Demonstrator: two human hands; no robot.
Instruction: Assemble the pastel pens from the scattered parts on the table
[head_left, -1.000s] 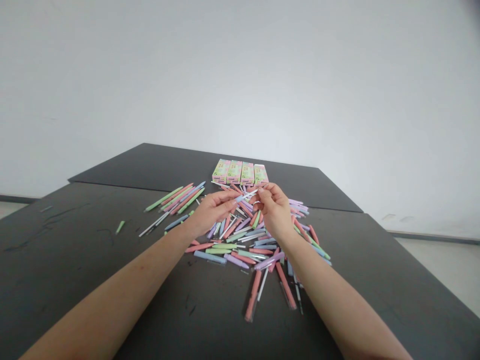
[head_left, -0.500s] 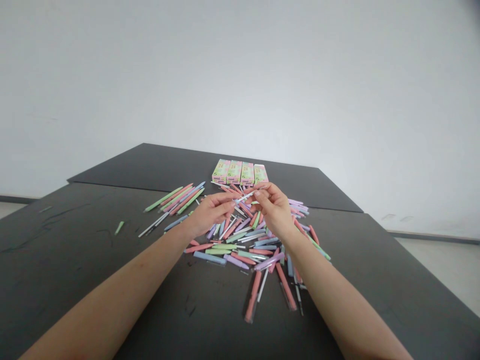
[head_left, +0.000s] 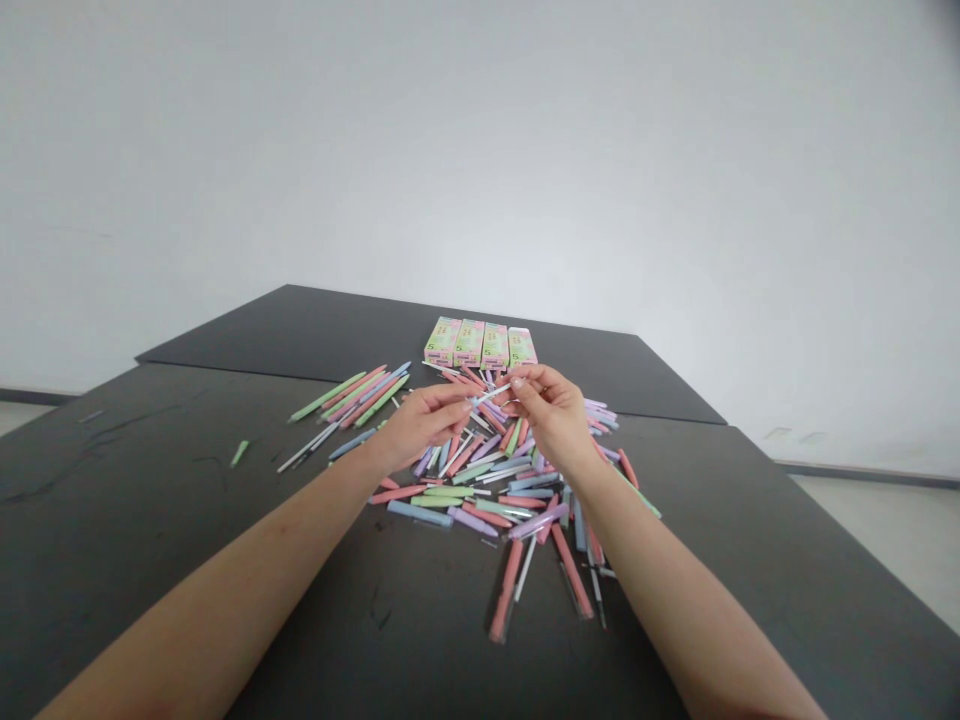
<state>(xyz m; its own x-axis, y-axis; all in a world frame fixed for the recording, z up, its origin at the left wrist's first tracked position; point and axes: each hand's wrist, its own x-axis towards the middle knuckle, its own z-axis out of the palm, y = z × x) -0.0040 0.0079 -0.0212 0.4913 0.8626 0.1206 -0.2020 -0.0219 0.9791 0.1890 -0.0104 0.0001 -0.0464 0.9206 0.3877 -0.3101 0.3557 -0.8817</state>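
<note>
A thin white pen refill (head_left: 493,394) is held between my two hands over a heap of pens. My left hand (head_left: 427,425) is closed, its thumb and fingertips pinching at the refill's left end, where a small pale-blue bit shows. What else lies inside those fingers is hidden. The right end is pinched between thumb and forefinger of my right hand (head_left: 549,410), with the other fingers curled. Below both hands spreads the heap of pink, green, blue and purple pen barrels (head_left: 472,520), mixed with white refills (head_left: 526,570) and clear caps.
Several small pink-and-green boxes (head_left: 468,343) stand in a row behind the heap. To the left lies a bundle of pens (head_left: 367,392) with refills beside it. A short green piece (head_left: 239,453) sits farther left on the black table (head_left: 150,560).
My right hand has shifted slightly, and a bit more of the white refill shows between the hands. My left hand has hardly moved.
</note>
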